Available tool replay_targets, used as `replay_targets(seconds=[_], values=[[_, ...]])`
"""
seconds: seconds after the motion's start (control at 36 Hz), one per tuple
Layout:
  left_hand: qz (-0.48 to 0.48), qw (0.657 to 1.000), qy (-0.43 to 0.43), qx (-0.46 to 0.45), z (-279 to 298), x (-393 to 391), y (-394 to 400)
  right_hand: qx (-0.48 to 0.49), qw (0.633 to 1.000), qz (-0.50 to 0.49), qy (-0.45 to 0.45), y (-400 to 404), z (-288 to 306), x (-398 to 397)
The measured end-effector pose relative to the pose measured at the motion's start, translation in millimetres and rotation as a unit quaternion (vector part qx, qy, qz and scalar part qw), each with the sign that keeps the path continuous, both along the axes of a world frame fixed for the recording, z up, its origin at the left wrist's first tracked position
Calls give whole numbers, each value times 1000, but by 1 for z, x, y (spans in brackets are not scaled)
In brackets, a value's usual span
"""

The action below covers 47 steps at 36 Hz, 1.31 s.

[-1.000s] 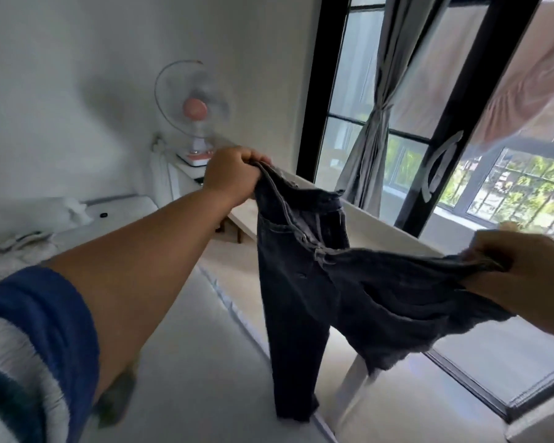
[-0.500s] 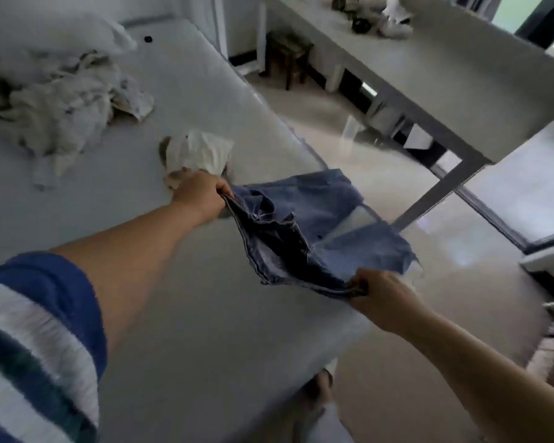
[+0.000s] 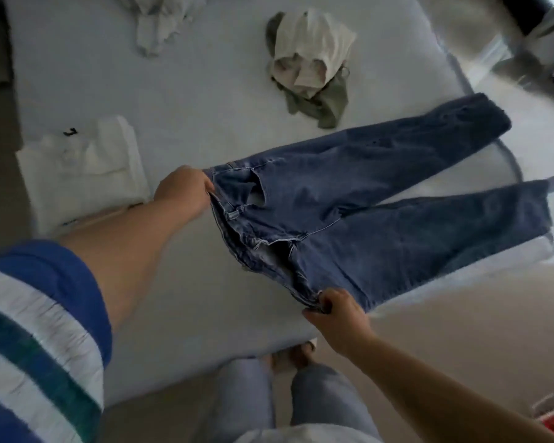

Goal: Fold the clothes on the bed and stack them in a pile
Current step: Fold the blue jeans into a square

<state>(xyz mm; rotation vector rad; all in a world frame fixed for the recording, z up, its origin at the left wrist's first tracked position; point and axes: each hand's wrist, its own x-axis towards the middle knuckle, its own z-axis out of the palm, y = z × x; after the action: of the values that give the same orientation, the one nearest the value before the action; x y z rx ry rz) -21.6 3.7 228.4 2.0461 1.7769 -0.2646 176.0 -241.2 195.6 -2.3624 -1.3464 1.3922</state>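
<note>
A pair of blue jeans [image 3: 381, 199] lies spread on the pale bed [image 3: 205, 123], legs pointing right and reaching over the bed's right edge. My left hand [image 3: 183, 190] grips the far end of the waistband. My right hand [image 3: 336, 311] grips the near end of the waistband at the bed's front edge. A folded white garment [image 3: 80, 174] rests on the bed to the left of my left hand. A crumpled cream and olive garment [image 3: 311, 59] lies farther back.
Another rumpled pale cloth [image 3: 160, 20] sits at the top of the bed. Beige floor [image 3: 461, 314] runs along the right and front of the bed. My legs and feet [image 3: 288, 388] stand at the front edge.
The jeans went from hanging in the air by the window to lying spread out flat on the bed. Both hands stayed on the waistband and came down with it.
</note>
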Motion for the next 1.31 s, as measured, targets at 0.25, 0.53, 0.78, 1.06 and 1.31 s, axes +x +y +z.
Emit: replay_targets(seconds=[0.25, 0.53, 0.78, 1.06, 1.31], values=[[19, 999, 29, -37, -53, -93, 18, -37, 994, 38, 91, 9, -48, -125], [4, 999, -42, -33, -143, -166, 45, -67, 996, 1, 64, 16, -138, -259], [49, 991, -120, 18, -197, -200, -11, -75, 995, 59, 37, 8, -173, -286], [164, 926, -210, -269, -240, -163, -120, -7, 1000, 10, 11, 27, -182, -247], [400, 778, -202, -441, -247, -135, -120, 14, 999, -40, -4, 53, -208, -202]])
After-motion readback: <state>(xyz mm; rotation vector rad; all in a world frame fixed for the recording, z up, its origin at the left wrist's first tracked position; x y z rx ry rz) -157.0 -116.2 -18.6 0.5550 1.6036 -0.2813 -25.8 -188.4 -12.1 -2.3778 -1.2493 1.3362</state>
